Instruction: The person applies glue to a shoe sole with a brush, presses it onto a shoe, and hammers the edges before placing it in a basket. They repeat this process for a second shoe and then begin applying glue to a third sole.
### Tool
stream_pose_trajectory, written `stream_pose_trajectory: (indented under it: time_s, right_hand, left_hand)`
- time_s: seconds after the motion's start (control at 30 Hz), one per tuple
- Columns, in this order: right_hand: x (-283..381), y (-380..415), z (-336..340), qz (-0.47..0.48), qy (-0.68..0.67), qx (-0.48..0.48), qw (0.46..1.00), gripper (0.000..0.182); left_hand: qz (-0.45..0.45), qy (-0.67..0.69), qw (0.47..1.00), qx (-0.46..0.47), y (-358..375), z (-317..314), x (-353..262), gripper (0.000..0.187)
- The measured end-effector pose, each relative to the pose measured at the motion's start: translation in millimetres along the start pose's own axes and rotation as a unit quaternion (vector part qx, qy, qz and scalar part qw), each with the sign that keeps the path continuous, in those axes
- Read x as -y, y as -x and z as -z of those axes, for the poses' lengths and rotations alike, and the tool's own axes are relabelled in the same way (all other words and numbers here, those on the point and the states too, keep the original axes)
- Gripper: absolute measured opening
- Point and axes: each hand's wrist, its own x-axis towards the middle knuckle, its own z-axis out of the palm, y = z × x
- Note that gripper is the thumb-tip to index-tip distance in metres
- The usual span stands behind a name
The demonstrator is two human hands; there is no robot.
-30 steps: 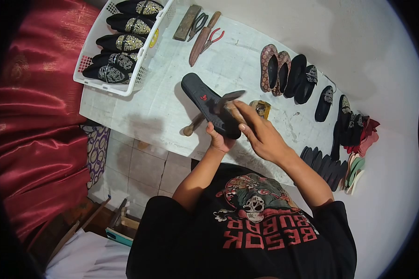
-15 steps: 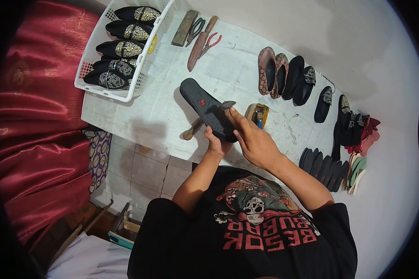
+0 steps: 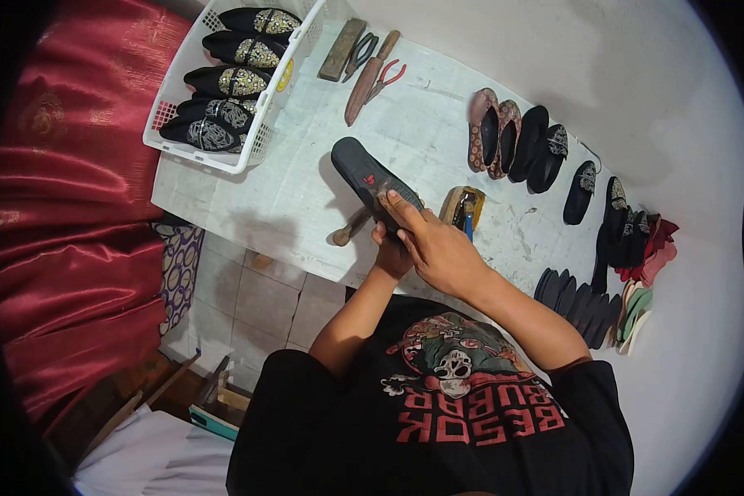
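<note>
A black shoe sole [image 3: 357, 161] with a small red mark is held tilted over the table, its upper end pointing away to the left. My left hand [image 3: 393, 258] grips the lower end from beneath, mostly hidden by the other hand. Across the sole's face lies my right hand [image 3: 442, 252], its fingers pressing a small brownish-grey flat piece [image 3: 383, 197] against it; what exactly this piece is, I cannot tell. Below the sole, a wooden-handled tool [image 3: 345, 235] rests on the table, partly covered. Right of my hands stands a yellowish glue tub [image 3: 452, 198] holding a blue-handled brush [image 3: 469, 217].
A white basket [image 3: 260, 136] of decorated black shoes stands at back left. Near it lie a stone block [image 3: 341, 50], scissors [image 3: 360, 54], a sheathed knife [image 3: 364, 91] and red pliers [image 3: 386, 78]. Finished shoes [image 3: 529, 145] and dark soles [image 3: 579, 302] line the right side.
My right hand has slid up and left along the sole with the flat piece. The piece has turned and now lies mostly under the fingers. The whole view has shifted slightly.
</note>
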Motion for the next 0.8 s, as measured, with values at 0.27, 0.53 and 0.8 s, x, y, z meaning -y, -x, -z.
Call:
stream_pose_trajectory:
  time_s: [0.27,0.53,0.8]
  right_hand:
    - [-26,-17,-1,0.019,-0.021,-0.113,0.993,0.056]
    - [-31,-15,-9,0.068,0.016,-0.132,0.989,0.059]
    - [-33,-11,-17,0.050,0.010,-0.148,0.988,0.058]
  left_hand:
    - [-0.019,-0.045,0.998,-0.039,0,-53,-7,0.094]
    - [0.045,-0.114,0.990,-0.068,10,-63,-22,0.098]
    - [0.339,-0.596,0.695,-0.215,40,-85,-138,0.073]
